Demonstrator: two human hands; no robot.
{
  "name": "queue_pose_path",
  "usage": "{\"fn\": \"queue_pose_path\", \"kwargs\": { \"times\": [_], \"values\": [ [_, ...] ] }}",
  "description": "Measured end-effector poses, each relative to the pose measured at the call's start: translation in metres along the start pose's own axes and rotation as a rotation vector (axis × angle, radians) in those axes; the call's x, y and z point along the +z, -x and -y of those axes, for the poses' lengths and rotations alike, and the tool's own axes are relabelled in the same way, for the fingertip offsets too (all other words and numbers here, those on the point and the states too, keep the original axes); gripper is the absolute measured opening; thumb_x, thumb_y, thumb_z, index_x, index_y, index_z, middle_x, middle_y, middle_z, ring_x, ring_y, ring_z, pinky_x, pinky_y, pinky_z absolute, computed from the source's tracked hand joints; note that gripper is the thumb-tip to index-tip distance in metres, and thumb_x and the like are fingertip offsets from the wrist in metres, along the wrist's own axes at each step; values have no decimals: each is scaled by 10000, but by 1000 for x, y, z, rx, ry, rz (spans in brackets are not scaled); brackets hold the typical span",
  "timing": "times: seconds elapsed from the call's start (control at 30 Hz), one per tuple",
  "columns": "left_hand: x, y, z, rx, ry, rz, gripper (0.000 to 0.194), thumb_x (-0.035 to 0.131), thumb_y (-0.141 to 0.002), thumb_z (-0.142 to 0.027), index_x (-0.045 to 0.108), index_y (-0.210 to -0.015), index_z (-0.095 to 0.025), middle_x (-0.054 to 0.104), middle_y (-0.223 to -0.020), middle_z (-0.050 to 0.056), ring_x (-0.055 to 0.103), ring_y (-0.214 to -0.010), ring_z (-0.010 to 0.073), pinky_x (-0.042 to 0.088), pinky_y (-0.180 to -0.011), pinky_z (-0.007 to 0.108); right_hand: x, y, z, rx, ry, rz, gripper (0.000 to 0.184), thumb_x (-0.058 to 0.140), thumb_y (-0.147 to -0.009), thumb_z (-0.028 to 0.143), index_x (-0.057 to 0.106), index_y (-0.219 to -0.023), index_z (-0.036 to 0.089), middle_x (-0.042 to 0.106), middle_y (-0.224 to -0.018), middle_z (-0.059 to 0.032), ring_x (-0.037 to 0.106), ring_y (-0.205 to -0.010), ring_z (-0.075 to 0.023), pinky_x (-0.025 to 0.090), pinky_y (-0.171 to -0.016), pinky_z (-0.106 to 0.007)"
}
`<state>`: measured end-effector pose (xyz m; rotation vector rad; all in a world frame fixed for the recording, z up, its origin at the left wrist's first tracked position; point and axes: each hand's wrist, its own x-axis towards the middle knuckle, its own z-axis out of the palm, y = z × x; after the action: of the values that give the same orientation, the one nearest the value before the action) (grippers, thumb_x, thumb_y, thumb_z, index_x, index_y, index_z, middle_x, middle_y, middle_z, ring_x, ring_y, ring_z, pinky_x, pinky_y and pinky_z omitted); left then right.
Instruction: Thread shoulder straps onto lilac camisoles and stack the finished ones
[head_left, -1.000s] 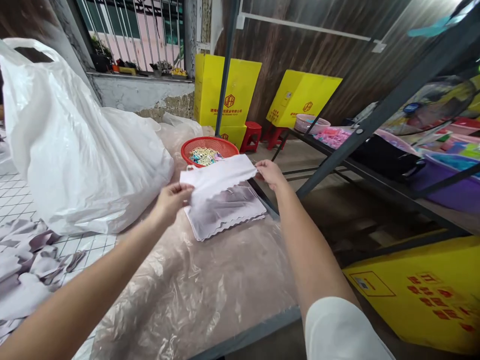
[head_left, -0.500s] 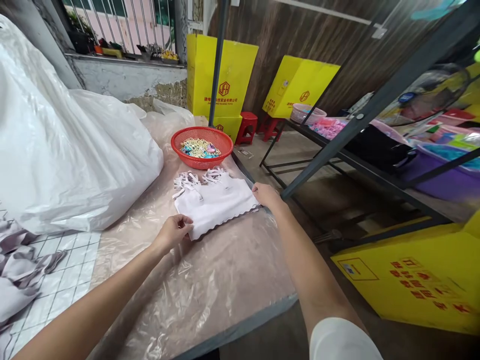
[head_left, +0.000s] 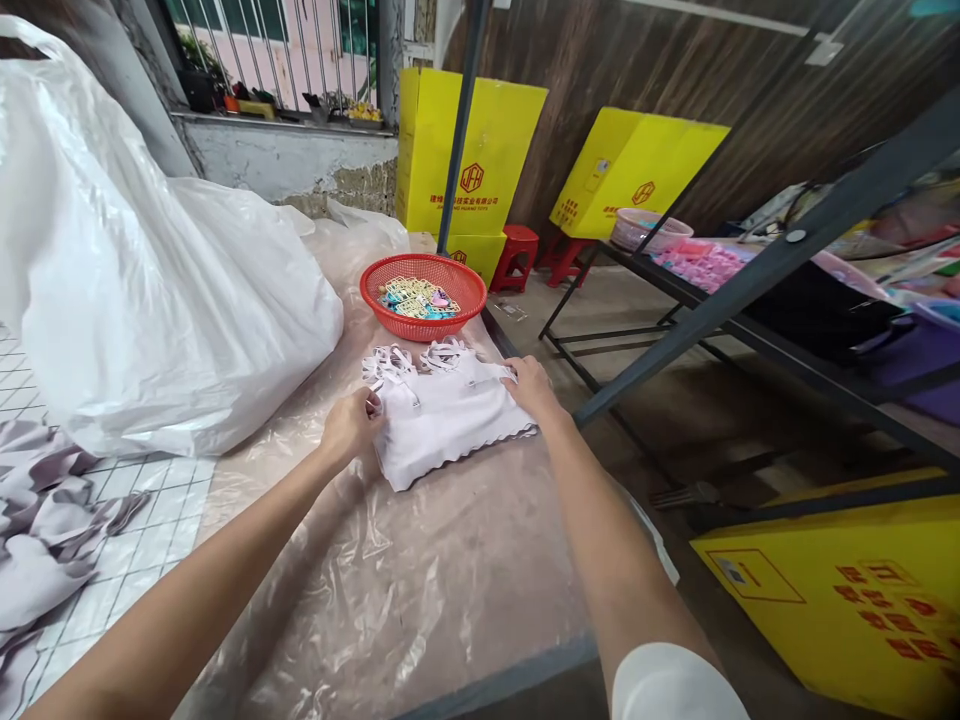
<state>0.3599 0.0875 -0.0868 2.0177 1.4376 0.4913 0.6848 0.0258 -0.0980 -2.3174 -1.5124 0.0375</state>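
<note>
Pale clothing [head_left: 457, 412] lies flat just this side of the red basket [head_left: 421, 328], left hand [head_left: 351, 427] pinching its left edge, right fingers [head_left: 519, 372] on its far right corner, gripping or not, can't tell! Left of the basket bulges a white bag [head_left: 180, 330]; beyond the basket stands a yellow box [head_left: 499, 130].

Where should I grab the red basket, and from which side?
I'd probably grip the red basket by its right rim, coming from the right: it flares outward there, while the white bag sits left and garment straps lie in front.
</note>
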Motion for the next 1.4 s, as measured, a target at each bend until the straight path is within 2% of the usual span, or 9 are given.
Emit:
{"fn": "queue_pose_path", "kwargs": {
  "times": [0.2, 0.4, 0.6, 0.77, 0.87, 0.97, 1.07, 1.2, 1.4],
  "values": [
    [-6, -11, 2, 37, 3, -44, 139, 632, -737, -194, 662, -872, -177, 682, -791, 5, 600, -721, 150, 406, -662, 238, 5, -11, -15, 39, -75, 0, 124, 619, -852, 178, 712, -935, 179, 714, -867, -51, 643, -794, -168, 495, -771, -272],
    [-20, -23, -3, -27, -121, 39, 113, 632, -802, -270, 661, -864, -179, 725, -886, 32, 635, -758, 162, 405, -639, 242, 11, -16, -20, 60, -123, -59, 142, 584, -884, 245, 695, -937, 174, 730, -901, -70, 651, -775, -165, 496, -739, -271],
    [-14, -38, -16, 9, -330, 68, 273, 573, -873, -408, 676, -997, -187, 736, -1062, 90, 674, -962, 248, 454, -712, 282, 13, -12, -20, 29, -132, -78, 131, 637, -866, 299, 683, -906, 182, 705, -865, -45, 628, -752, -154, 482, -708, -256],
    [-5, -36, -7, 137, -542, 92, 313, 550, -876, -395, 731, -929, -146, 707, -1081, 175, 650, -1055, 329, 468, -934, 437, 9, -6, -15, 38, -52, -183, 135, 582, -897, 271, 681, -853, 191, 664, -930, -89, 579, -907, -220, 447, -782, -311],
    [-1, -26, 6, 247, -563, -74, 352, 518, -895, -384, 739, -994, -128, 652, -1198, 228, 583, -1158, 383, 453, -963, 546, 10, 1, -7, 8, 76, -159, 141, 615, -895, 329, 677, -876, 204, 646, -988, -100, 541, -984, -249, 424, -803, -335],
    [10, -18, 14, 471, -501, -212, 400, 474, -930, -378, 685, -1188, -156, 536, -1410, 201, 480, -1287, 402, 469, -962, 558, 12, 3, 2, 9, 266, -99, 146, 591, -924, 322, 674, -915, 203, 639, -1030, -111, 514, -1033, -265, 403, -808, -357],
    [30, -17, 17, 673, -463, -134, 447, 455, -954, -399, 607, -1324, -198, 500, -1480, 136, 387, -1395, 374, 413, -1074, 544, 13, 0, 8, 24, 320, -97, 165, 551, -948, 287, 671, -970, 175, 638, -1067, -139, 499, -1064, -280, 391, -833, -387],
    [50, -28, 20, 678, -471, -68, 538, 412, -977, -474, 513, -1431, -202, 460, -1524, 133, 346, -1442, 366, 326, -1151, 564, 14, -8, 7, 45, 331, -105, 202, 505, -969, 284, 656, -1026, 163, 641, -1091, -160, 491, -1076, -296, 378, -845, -413],
    [35, -37, 19, 699, -524, -6, 551, 440, -967, -499, 526, -1425, -205, 400, -1565, 133, 274, -1473, 405, 322, -1142, 592, 12, -6, 7, 46, 356, -119, 228, 478, -965, 265, 651, -1073, 165, 647, -1135, -170, 506, -1104, -310, 385, -863, -413]
  ]
}}
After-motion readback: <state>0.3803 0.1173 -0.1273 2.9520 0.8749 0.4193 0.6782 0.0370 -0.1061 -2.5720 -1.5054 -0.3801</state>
